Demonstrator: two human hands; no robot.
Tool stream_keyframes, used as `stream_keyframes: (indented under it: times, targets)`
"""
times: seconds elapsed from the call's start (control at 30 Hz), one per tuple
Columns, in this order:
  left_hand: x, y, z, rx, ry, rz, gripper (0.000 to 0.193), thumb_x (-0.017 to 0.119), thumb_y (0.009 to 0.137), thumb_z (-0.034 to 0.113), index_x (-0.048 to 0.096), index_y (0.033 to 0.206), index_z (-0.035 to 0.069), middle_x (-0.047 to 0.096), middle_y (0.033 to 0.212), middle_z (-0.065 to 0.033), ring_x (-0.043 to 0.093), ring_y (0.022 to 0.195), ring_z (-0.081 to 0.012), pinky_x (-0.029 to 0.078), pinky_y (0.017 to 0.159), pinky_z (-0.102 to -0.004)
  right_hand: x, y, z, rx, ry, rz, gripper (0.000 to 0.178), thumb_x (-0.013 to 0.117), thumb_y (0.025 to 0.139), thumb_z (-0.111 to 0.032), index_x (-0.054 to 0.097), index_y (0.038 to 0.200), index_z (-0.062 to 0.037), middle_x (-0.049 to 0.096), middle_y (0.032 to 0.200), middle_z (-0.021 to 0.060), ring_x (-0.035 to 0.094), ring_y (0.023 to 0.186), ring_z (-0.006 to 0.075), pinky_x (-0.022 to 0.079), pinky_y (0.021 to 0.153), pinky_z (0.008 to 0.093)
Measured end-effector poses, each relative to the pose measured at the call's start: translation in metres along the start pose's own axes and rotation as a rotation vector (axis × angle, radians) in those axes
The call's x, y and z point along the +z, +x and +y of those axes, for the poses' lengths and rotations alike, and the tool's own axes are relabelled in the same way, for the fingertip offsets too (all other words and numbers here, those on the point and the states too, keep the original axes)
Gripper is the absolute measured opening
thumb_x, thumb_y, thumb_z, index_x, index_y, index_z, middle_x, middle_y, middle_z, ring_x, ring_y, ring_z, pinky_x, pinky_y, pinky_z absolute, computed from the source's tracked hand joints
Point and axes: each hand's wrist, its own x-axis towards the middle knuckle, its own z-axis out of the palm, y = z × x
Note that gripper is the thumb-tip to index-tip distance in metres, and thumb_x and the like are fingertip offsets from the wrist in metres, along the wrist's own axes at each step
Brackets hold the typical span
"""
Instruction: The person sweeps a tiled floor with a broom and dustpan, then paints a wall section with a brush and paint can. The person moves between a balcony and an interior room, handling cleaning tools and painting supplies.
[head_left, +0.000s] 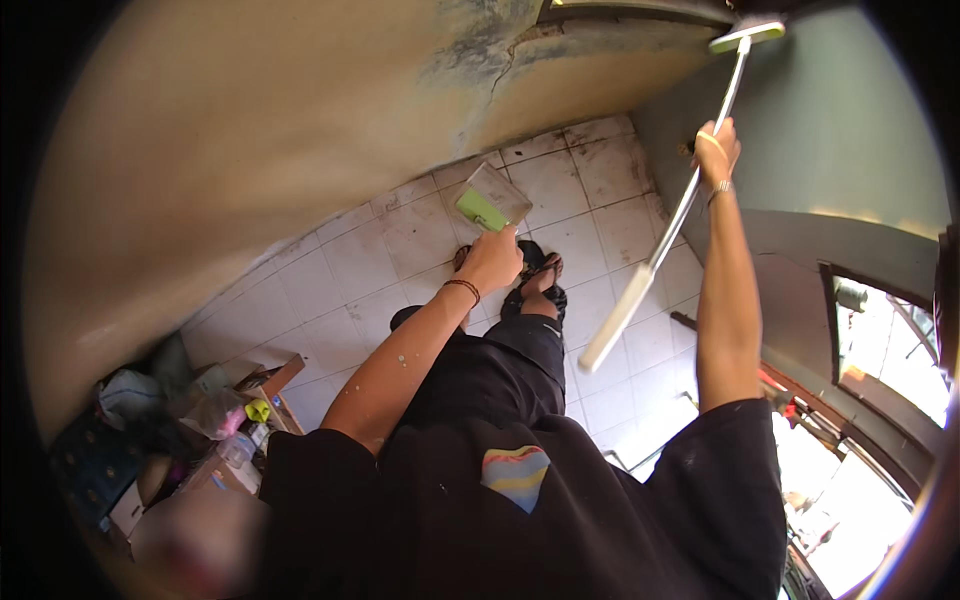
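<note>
My right hand (717,153) is raised at the upper right, wrapped round the pole of a long-handled broom (675,225). The broom's green and white head (748,38) points up against the top of the wall, near a dark ledge; its bristles are hard to make out. A pale grip forms the pole's lower end, hanging free over the floor. In front of my body, my left hand (495,260) is closed on a dustpan (500,190) with a green part and a clear, greyish pan. The dustpan's handle is mostly hidden by my fingers.
A stained, cracked wall (490,70) rises ahead and left; a grey-green wall (830,130) stands right. Dusty white tiles (350,320) cover the floor round my feet. Boxes, bags and a yellow item (257,410) crowd the lower left. Bright window openings (890,330) lie right.
</note>
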Motion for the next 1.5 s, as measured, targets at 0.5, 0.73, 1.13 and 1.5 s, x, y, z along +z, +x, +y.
stream_keyframes:
  times: [0.5,0.73,1.13,1.5]
  targets:
    - [0.0,-0.005,-0.01,0.003,-0.072,0.008,0.041,0.056,0.09,0.015,0.058,0.126,-0.003,0.068,0.082,-0.0301,0.068,0.082,-0.0459,0.054,0.08,-0.052,0.01,-0.027,0.026,-0.171,-0.16,-0.007,0.048,0.046,0.097,-0.022,0.046,0.134,0.0084,0.065,0.092,0.0307,0.069,0.08,0.039,0.056,0.068,0.0433]
    - [-0.025,-0.013,-0.02,-0.053,-0.207,0.013,0.044,0.058,0.088,0.016,0.059,0.128,-0.001,0.068,0.095,-0.0311,0.066,0.092,-0.047,0.053,0.084,-0.0504,-0.032,-0.174,0.082,-0.132,-0.164,-0.222,0.033,0.058,0.098,-0.027,0.061,0.11,0.0031,0.057,0.059,0.0147,0.059,0.045,0.0261,0.049,0.047,0.0403]
    - [-0.008,-0.036,-0.013,0.021,-0.136,0.134,0.04,0.064,0.09,0.017,0.059,0.126,0.001,0.067,0.095,-0.0308,0.065,0.092,-0.0475,0.052,0.08,-0.0494,0.056,-0.243,0.306,0.397,-0.018,-0.466,0.022,0.062,0.093,-0.015,0.059,0.103,0.0047,0.061,0.063,0.0112,0.057,0.046,0.0198,0.045,0.042,0.0357]
    - [0.005,-0.029,0.032,-0.334,0.317,0.203,0.034,0.062,0.094,0.022,0.063,0.121,0.0,0.068,0.095,-0.0258,0.067,0.087,-0.0438,0.052,0.075,-0.0484,0.294,0.027,0.374,0.382,0.027,-0.461,0.032,0.053,0.091,-0.013,0.056,0.117,0.0057,0.066,0.071,0.0224,0.067,0.057,0.0307,0.056,0.052,0.0419]
